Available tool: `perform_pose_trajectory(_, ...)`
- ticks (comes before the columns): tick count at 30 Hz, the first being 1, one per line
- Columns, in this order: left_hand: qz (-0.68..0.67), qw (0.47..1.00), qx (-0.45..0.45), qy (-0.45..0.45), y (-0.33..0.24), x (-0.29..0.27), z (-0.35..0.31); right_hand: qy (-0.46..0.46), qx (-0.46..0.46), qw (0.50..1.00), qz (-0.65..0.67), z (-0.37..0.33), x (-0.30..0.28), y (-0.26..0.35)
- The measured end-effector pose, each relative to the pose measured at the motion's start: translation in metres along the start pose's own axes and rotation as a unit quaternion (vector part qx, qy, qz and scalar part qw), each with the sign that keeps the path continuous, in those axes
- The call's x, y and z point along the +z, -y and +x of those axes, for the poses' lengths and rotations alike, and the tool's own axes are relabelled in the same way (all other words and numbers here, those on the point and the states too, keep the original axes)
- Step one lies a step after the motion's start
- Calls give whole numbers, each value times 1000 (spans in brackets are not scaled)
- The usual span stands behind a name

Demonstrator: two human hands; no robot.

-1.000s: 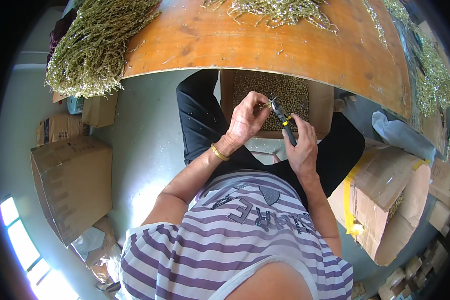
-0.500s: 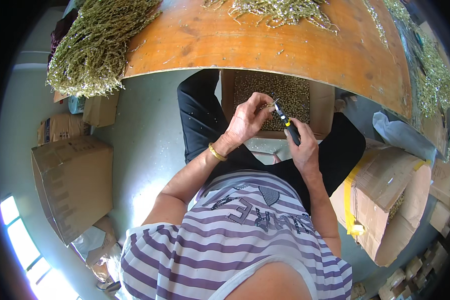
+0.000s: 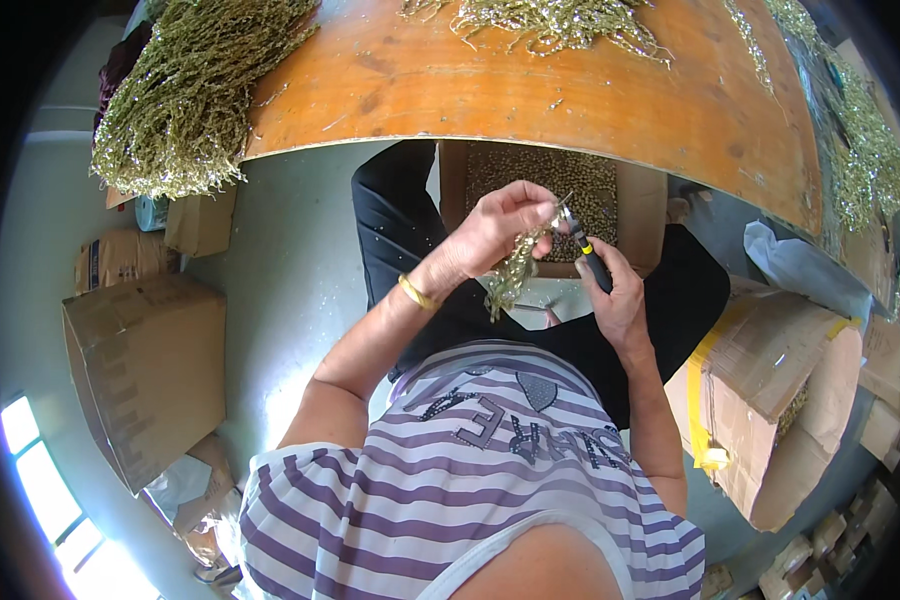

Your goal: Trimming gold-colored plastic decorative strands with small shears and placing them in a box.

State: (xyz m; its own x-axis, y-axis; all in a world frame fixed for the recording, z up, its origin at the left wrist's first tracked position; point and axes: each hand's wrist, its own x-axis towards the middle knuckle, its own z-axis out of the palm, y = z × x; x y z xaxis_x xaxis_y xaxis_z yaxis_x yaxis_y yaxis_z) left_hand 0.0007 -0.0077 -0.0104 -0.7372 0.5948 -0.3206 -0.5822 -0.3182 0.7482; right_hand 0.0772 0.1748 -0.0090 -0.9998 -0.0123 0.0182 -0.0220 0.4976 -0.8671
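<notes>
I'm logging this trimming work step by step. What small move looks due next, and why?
Probably closing the cutter on the glittery sprig. The right hand has its tip right at the stem pinched in the left hand, and both are held over the open box of small pieces, where a cut bit would likely drop.

Two hands work over the lap: the left hand [image 3: 505, 225] holds one glittery green sprig [image 3: 515, 275], and the right hand [image 3: 620, 300] holds one pair of black-handled cutters [image 3: 585, 250]. One open box of small cut pieces [image 3: 550, 190] sits just beyond them. One gold bangle [image 3: 417, 293] circles the left wrist.
</notes>
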Motion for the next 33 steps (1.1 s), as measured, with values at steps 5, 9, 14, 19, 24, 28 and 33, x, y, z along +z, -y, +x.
perform_pose_trajectory(5,485,801,322,-142,14,8,-4,-8,-13,1000,7,-2,3,-1)
perform_pose_trajectory(9,540,712,422,-151,19,2,-1,43,128,987,88,-3,2,17)
perform_pose_trajectory(14,538,719,419,-133,18,-1,0,53,158,978,124,-1,2,24)
perform_pose_trajectory(19,511,761,375,-137,15,6,-4,15,60,997,42,-2,5,13)
perform_pose_trajectory(24,520,761,358,-149,13,9,-6,13,16,1000,21,1,3,12)
perform_pose_trajectory(28,521,750,380,-148,14,7,-4,8,5,1000,13,1,5,9)
perform_pose_trajectory(33,521,746,390,-144,16,6,-3,10,7,1000,9,-1,6,7)
